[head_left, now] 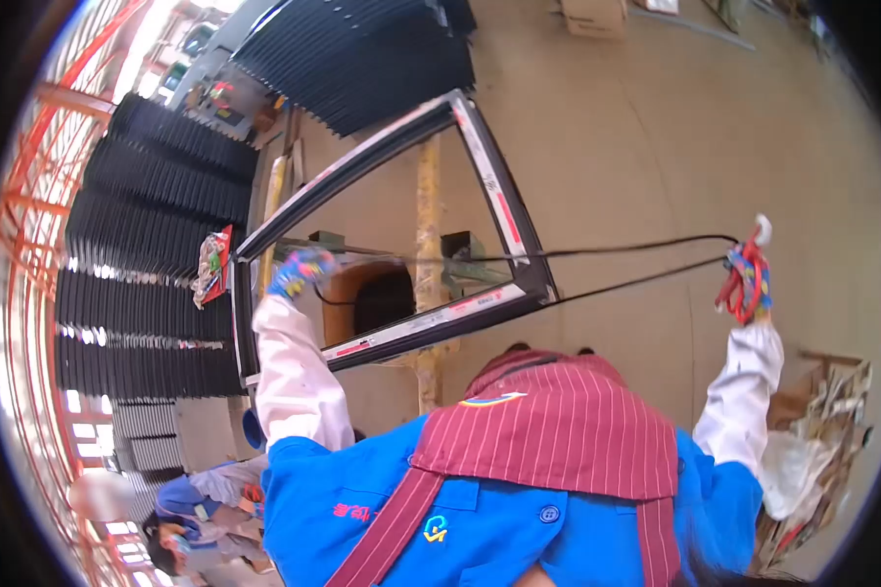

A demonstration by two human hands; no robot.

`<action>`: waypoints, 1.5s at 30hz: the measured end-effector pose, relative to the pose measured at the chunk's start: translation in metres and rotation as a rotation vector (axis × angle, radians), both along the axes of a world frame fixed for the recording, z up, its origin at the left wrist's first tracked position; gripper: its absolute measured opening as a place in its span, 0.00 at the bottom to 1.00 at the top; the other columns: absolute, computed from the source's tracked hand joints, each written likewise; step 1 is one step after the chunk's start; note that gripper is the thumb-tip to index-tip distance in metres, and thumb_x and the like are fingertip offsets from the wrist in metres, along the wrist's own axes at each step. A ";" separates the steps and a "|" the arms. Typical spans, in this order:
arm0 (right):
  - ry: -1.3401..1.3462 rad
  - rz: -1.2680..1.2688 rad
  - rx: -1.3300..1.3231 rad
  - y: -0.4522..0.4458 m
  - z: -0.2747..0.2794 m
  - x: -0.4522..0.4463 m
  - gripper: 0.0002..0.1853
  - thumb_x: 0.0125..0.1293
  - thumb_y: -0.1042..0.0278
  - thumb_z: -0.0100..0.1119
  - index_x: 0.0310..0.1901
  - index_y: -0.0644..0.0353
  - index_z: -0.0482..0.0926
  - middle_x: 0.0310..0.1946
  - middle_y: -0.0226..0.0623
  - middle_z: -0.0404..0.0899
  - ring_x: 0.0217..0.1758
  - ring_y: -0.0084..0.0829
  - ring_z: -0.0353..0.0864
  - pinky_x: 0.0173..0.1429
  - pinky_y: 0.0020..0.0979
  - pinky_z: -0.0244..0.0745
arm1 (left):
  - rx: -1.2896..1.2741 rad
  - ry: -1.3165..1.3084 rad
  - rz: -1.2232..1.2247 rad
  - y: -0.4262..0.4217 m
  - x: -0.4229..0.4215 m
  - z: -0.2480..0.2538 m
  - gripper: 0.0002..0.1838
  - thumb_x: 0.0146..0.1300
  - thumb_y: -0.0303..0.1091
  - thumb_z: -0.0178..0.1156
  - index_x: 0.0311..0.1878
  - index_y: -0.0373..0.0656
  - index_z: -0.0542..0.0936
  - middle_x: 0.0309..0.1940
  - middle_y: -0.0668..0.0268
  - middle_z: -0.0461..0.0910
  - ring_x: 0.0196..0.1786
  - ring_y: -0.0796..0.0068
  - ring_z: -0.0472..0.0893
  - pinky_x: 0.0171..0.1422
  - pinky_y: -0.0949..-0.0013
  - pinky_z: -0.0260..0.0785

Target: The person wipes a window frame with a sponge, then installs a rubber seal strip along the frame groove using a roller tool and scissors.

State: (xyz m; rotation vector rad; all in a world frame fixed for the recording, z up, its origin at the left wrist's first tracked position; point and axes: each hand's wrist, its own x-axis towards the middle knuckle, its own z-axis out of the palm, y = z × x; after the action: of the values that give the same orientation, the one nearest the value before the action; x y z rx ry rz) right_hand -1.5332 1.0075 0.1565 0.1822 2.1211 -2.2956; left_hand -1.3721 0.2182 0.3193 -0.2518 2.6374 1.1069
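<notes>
A black frame (pixel 394 336) with slanted sides and white and red tape along its faces rests on yellow-wrapped supports. My left hand (pixel 303 272), in a blue patterned glove, is over the frame's lower left, its fingers closed around a thin black strip (pixel 626 248). The strip runs across the frame to the right, where my right hand (pixel 747 284) grips its looped end, arm stretched out beyond the frame. A red-handled tool (pixel 733 292) with a pale tip is also in my right hand; its exact kind is unclear.
Stacks of black frames (pixel 157 254) stand at the left, more black pieces (pixel 357 59) at the top. A yellow-wrapped bar (pixel 428 215) runs beneath the frame. Another person (pixel 206 509) is at lower left. Cardboard and scraps (pixel 822 440) lie at right.
</notes>
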 end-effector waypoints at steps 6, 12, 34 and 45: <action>-0.062 -0.119 -0.053 -0.071 0.006 -0.058 0.19 0.55 0.58 0.68 0.42 0.63 0.77 0.28 0.28 0.73 0.30 0.23 0.71 0.36 0.27 0.67 | -0.322 1.067 -0.077 0.128 -0.227 0.085 0.17 0.60 0.35 0.62 0.52 0.42 0.77 0.44 0.60 0.79 0.49 0.70 0.78 0.54 0.69 0.69; -0.089 -0.164 -0.532 -0.199 0.060 -0.022 0.12 0.58 0.67 0.66 0.41 0.63 0.79 0.29 0.31 0.79 0.29 0.23 0.76 0.36 0.27 0.72 | 0.634 -0.052 -0.442 0.349 -0.212 -0.010 0.38 0.62 0.29 0.61 0.72 0.46 0.53 0.47 0.63 0.78 0.42 0.80 0.77 0.45 0.75 0.70; -0.830 0.223 -0.482 -0.238 -0.113 0.113 0.10 0.59 0.63 0.64 0.41 0.55 0.80 0.20 0.25 0.75 0.15 0.17 0.68 0.17 0.21 0.57 | 0.648 -0.592 -0.278 0.326 -0.084 -0.052 0.33 0.52 0.34 0.68 0.62 0.43 0.69 0.34 0.69 0.76 0.33 0.81 0.74 0.39 0.78 0.67; -0.480 0.067 -0.185 -0.269 -0.088 0.102 0.16 0.50 0.73 0.68 0.42 0.62 0.81 0.24 0.27 0.79 0.25 0.18 0.73 0.29 0.22 0.67 | 0.100 -0.559 -0.604 0.309 -0.061 -0.056 0.09 0.66 0.34 0.46 0.40 0.41 0.74 0.21 0.59 0.77 0.25 0.61 0.79 0.29 0.64 0.70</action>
State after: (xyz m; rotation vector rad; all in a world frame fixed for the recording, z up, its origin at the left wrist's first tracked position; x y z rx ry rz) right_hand -1.4313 0.7380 0.0686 0.5811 1.6485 -2.1205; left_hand -1.4336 0.5274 0.2632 0.2194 1.9546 0.8049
